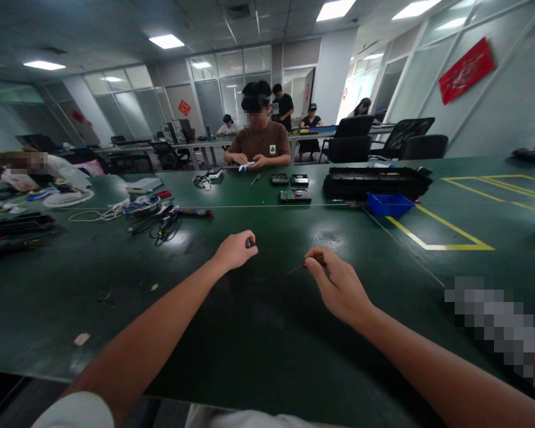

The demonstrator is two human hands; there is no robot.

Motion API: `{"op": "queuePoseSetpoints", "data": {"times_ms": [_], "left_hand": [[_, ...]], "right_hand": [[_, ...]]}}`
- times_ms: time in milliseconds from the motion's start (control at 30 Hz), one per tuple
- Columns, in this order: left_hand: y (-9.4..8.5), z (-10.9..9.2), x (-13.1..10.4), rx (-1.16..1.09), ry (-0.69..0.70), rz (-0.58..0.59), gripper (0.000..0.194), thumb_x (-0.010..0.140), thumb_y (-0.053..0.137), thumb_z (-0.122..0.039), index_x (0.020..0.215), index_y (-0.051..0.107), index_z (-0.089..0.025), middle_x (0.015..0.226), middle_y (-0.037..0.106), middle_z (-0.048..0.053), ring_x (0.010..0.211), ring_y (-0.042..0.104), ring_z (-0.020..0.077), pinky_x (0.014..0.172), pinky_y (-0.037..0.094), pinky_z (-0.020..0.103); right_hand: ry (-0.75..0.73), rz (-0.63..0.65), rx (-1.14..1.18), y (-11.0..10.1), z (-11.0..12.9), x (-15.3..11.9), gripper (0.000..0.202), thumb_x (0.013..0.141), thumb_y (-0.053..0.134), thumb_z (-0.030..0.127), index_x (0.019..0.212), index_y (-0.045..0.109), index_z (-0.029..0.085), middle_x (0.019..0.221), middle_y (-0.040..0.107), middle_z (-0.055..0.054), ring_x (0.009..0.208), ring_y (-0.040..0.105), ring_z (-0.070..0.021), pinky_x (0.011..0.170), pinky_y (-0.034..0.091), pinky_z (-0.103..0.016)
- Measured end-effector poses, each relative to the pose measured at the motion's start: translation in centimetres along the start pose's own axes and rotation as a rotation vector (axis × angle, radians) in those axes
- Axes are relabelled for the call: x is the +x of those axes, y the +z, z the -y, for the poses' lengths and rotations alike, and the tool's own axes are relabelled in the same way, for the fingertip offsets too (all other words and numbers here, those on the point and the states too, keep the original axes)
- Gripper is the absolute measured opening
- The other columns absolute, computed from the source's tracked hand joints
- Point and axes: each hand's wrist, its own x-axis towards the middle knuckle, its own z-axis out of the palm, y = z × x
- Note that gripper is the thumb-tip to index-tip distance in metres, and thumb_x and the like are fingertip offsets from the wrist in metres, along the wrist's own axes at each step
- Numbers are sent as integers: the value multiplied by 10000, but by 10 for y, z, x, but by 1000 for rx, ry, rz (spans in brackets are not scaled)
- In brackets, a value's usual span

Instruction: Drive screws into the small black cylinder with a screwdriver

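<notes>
Two hands raised, one screwdriver, one small dark piece

Left hand (234, 252): thumb and fingers curled in, pinching a small dark piece (249, 243); too small to identify. Right hand (342, 286): thumb and fingers pinch the screwdriver (304, 265), thin shaft pointing toward the left side, tip apart from the piece. Both over the green table (254, 339). Farther back: circuit-board drives (295, 195); blue bin (390, 204) by a black casing (361, 183).

Handling (judgement): grip near the handle's front should steady the tip; fingertips best kept out of its line; piece held firmly, wrists loose.
</notes>
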Motion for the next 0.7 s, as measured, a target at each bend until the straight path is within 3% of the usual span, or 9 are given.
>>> {"op": "queuePoseSetpoints", "data": {"times_ms": [167,300,500,700], "left_hand": [[-40,32,-2,-281,-189,-152,196,758,650,-336,857,688,-172,733,613,35,566,506,138,555,369,258],[-81,61,-14,-556,-349,-317,325,776,624,-474,802,561,-157,723,530,6,504,452,99,441,265,211],[-150,91,-53,-771,-534,-581,92,832,517,-214,882,527,-138,683,461,-17,505,424,83,469,328,193],[-199,112,-106,-624,-670,-889,101,787,434,-82,814,506,-148,627,462,-10,495,443,105,494,388,204]], "right_hand": [[-6,19,25,1,2,0,185,1012,414,343,992,546,215,829,647,-27,737,625,-187,666,460,-319],[-4,17,42,1,2,0,176,1012,415,338,991,543,220,840,655,-32,754,636,-194,670,471,-326],[6,29,45,3,-1,1,180,1013,411,351,997,540,226,838,653,-33,771,645,-203,673,476,-335],[24,45,42,4,-1,2,194,1014,405,355,1007,546,222,857,661,-42,779,643,-205,675,473,-342]]}}
